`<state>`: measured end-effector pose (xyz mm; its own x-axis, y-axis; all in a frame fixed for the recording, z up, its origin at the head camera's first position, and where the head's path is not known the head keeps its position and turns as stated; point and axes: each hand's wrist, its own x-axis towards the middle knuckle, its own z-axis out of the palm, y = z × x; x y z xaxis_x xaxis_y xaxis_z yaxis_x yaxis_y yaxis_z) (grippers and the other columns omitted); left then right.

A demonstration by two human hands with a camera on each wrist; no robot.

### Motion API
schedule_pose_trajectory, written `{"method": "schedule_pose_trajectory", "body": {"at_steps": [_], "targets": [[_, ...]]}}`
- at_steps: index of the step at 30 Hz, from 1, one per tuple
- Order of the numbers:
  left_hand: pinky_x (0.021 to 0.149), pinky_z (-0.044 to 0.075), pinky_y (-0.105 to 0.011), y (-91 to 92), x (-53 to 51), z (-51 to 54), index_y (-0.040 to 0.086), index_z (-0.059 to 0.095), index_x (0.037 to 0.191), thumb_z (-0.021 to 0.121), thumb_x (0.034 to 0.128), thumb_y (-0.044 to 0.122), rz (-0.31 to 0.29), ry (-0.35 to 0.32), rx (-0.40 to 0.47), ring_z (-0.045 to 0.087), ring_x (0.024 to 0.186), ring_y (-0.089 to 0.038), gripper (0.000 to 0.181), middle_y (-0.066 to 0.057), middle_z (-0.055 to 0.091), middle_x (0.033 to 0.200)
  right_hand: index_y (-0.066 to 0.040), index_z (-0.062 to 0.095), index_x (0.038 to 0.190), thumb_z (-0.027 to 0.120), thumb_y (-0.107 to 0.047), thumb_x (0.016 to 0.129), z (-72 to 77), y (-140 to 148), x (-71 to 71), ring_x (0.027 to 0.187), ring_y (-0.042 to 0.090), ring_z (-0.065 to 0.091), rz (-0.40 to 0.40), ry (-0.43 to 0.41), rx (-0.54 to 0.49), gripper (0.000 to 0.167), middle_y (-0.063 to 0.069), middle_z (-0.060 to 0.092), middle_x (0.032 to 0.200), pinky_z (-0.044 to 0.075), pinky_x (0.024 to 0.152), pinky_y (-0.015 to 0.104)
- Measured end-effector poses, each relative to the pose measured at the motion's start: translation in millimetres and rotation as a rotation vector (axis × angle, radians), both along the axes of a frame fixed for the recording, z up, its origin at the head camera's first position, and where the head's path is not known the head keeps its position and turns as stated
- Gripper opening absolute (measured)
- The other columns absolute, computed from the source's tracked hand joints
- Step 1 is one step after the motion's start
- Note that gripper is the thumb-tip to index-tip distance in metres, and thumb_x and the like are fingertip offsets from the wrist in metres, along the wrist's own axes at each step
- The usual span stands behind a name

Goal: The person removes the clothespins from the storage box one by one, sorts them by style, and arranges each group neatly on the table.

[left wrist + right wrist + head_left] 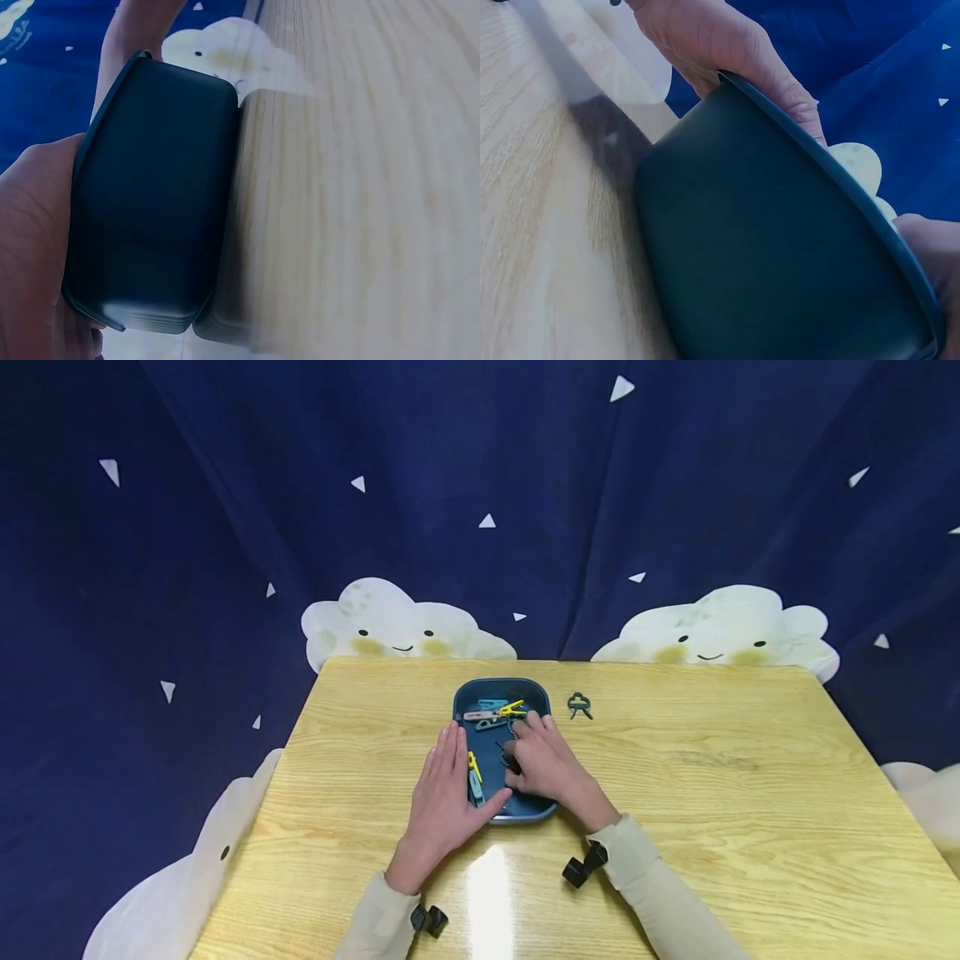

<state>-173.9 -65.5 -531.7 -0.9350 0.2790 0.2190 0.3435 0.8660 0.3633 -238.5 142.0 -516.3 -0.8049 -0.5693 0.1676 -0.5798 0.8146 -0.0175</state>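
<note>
A dark blue-green tray (506,819) holds several clips, among them a pink one (477,716), a yellow one (513,708) and a light blue one (476,787). My left hand (442,797) lies along the tray's left side, fingers straight, thumb across the near rim. In the left wrist view it rests against the tray wall (154,195). My right hand (543,762) reaches over the right rim with curled fingers, a dark green clip (504,755) between thumb and fingers, partly hidden. The right wrist view shows mainly the tray's outer wall (765,225).
On the wooden table (712,760), right of the tray's far end, lies another dark green clip (580,704). A dark blue curtain (450,485) with white clouds and triangles hangs behind the table's far edge.
</note>
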Motion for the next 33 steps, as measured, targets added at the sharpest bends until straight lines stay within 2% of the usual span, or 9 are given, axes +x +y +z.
{"method": "schedule_pose_trajectory", "body": {"at_steps": [3, 6, 11, 15, 20, 23, 28, 33], "targets": [[0.128, 0.020, -0.047, 0.0, -0.5, 0.7, 0.002, 0.014, 0.167, 0.047, 0.0900, 0.086, 0.003, -0.008, -0.007, 0.009, 0.162, -0.026, 0.118, -0.013, 0.009, 0.176, -0.008, 0.074, 0.096, 0.079, -0.041, 0.080, -0.2, -1.1, -0.4, 0.086, 0.027, 0.038, -0.056, 0.016, -0.020, 0.037, 0.005, 0.058, 0.091, 0.028, 0.074, 0.040], [0.129, 0.019, -0.047, 0.7, -0.6, 1.8, 0.003, 0.013, 0.167, 0.047, 0.0899, 0.085, 0.005, -0.016, -0.004, 0.006, 0.162, -0.024, 0.118, -0.013, 0.008, 0.176, -0.003, 0.073, 0.097, 0.077, -0.047, 0.078, -1.2, -2.3, 0.1, 0.088, 0.028, 0.038, -0.123, 0.033, 0.003, 0.048, 0.009, 0.058, 0.092, 0.029, 0.074, 0.040], [0.129, 0.019, -0.047, 2.2, -1.3, 2.1, 0.003, 0.012, 0.167, 0.048, 0.0901, 0.085, 0.009, -0.023, -0.009, 0.005, 0.162, -0.024, 0.118, -0.013, 0.008, 0.176, -0.002, 0.073, 0.091, 0.076, -0.051, 0.077, -1.5, -2.6, 0.3, 0.088, 0.030, 0.039, -0.171, 0.041, 0.030, 0.051, 0.011, 0.058, 0.092, 0.029, 0.073, 0.041], [0.128, 0.020, -0.048, 2.9, -1.7, 2.3, 0.003, 0.012, 0.167, 0.048, 0.0902, 0.084, 0.008, -0.013, -0.010, 0.006, 0.162, -0.025, 0.117, -0.014, 0.010, 0.175, -0.003, 0.076, 0.092, 0.077, -0.049, 0.079, -0.6, -1.4, -0.9, 0.087, 0.029, 0.037, -0.155, 0.029, 0.043, 0.048, 0.009, 0.056, 0.089, 0.027, 0.072, 0.040], [0.128, 0.020, -0.048, 3.1, -1.3, 2.8, 0.003, 0.012, 0.167, 0.049, 0.0902, 0.084, 0.005, -0.010, -0.002, 0.007, 0.162, -0.026, 0.118, -0.014, 0.011, 0.175, -0.007, 0.076, 0.092, 0.080, -0.048, 0.080, -0.1, -0.1, -2.9, 0.086, 0.027, 0.036, -0.092, 0.015, 0.043, 0.043, 0.005, 0.053, 0.087, 0.026, 0.073, 0.039], [0.128, 0.020, -0.047, 2.3, -0.5, 2.0, 0.003, 0.012, 0.167, 0.048, 0.0901, 0.084, 0.006, -0.011, -0.007, 0.008, 0.162, -0.027, 0.118, -0.014, 0.010, 0.175, -0.007, 0.075, 0.095, 0.080, -0.054, 0.080, -0.7, -0.4, -2.8, 0.089, 0.027, 0.039, -0.070, 0.015, 0.031, 0.050, 0.006, 0.056, 0.090, 0.029, 0.074, 0.039], [0.128, 0.021, -0.049, 1.0, -0.2, 2.4, 0.002, 0.014, 0.167, 0.048, 0.0903, 0.084, -0.001, 0.000, -0.005, 0.011, 0.162, -0.028, 0.117, -0.015, 0.011, 0.175, -0.004, 0.074, 0.111, 0.079, -0.062, 0.079, -1.7, -2.3, -2.0, 0.092, 0.029, 0.041, -0.093, 0.016, 0.056, 0.067, 0.010, 0.059, 0.099, 0.031, 0.075, 0.039], [0.127, 0.023, -0.050, 0.3, 0.1, 2.4, 0.001, 0.017, 0.166, 0.048, 0.0902, 0.085, -0.002, 0.011, -0.003, 0.012, 0.162, -0.030, 0.117, -0.015, 0.012, 0.175, -0.004, 0.075, 0.111, 0.077, -0.063, 0.081, -1.6, -4.2, -1.3, 0.091, 0.028, 0.038, -0.103, -0.015, 0.114, 0.067, 0.009, 0.057, 0.099, 0.028, 0.076, 0.039]]}}
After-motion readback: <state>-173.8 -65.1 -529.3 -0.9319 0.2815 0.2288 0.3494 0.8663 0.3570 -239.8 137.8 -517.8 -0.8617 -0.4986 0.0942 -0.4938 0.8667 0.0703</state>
